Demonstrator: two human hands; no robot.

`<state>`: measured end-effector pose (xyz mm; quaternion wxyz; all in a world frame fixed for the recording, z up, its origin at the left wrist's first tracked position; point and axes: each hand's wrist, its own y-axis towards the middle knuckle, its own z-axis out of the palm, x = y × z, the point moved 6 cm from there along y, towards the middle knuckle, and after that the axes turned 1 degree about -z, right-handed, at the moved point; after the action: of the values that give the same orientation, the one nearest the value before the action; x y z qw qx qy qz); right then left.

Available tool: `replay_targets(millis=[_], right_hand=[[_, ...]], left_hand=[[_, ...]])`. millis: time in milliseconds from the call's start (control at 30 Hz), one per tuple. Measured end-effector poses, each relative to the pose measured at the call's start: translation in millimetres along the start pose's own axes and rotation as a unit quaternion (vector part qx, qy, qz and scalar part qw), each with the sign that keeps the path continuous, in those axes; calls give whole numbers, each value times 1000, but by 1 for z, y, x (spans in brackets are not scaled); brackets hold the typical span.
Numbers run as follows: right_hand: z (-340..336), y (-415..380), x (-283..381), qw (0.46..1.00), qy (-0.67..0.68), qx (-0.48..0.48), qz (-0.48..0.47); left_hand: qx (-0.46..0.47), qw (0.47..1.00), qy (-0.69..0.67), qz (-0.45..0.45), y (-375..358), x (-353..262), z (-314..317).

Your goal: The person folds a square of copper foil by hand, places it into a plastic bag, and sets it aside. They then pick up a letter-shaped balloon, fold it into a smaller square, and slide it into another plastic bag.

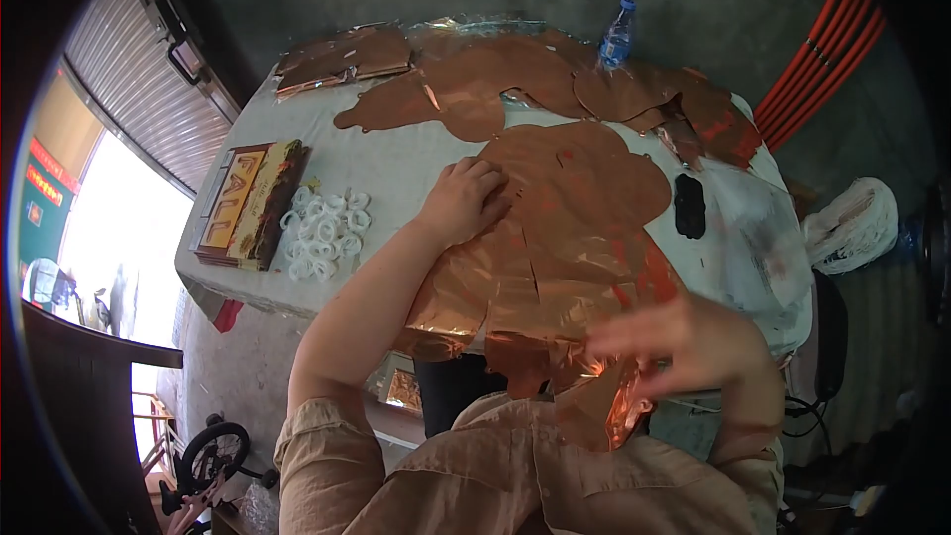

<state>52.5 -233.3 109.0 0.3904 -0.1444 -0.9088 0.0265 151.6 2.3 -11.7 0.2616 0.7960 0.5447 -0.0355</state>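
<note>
The left hand [464, 200] lies on the left edge of the copper-coloured foil sheet [584, 178], with the fingers bent down onto it; whether they pinch the foil or only press it, I cannot tell. The right hand [698, 339] is over the lower right part of the same sheet, near the body. It is blurred, so I cannot tell if its fingers hold some foil or are free.

The sheet is between the two forearms, and its long axis goes from the middle of the bench [396, 168] toward the person, where the lower end hangs over the near edge. The right hand is the nearer one to this crumpled end; the left hand is nearer to the wide, rounded far part.

To the right of the sheet is a black object [690, 206], and beyond it clear plastic [748, 228]. To the left are white rings [324, 228], just beside a flat pack [238, 203] with letters. Along the far side lie more foil pieces [495, 89], a folded foil stack [347, 54], and an upright bottle [616, 38].
</note>
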Motion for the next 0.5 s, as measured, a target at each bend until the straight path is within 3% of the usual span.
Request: replay_targets(millis=[33, 100, 200, 267, 367, 500], right_hand=[[-5, 6, -21, 992, 100, -30, 74], [-13, 31, -73, 974, 58, -159, 151], [10, 63, -107, 977, -46, -187, 94], [27, 80, -124, 959, -208, -186, 58], [13, 98, -153, 942, -254, -183, 125], [3, 118, -162, 943, -256, -176, 118]], left_hand=[[8, 1000, 2, -4, 1, 0, -1], [-4, 1000, 4, 6, 0, 2, 2], [-9, 1000, 8, 9, 2, 0, -2], [1, 1000, 6, 1, 0, 0, 1], [-6, 1000, -2, 2, 0, 0, 0], [-10, 1000, 3, 8, 0, -1, -2]])
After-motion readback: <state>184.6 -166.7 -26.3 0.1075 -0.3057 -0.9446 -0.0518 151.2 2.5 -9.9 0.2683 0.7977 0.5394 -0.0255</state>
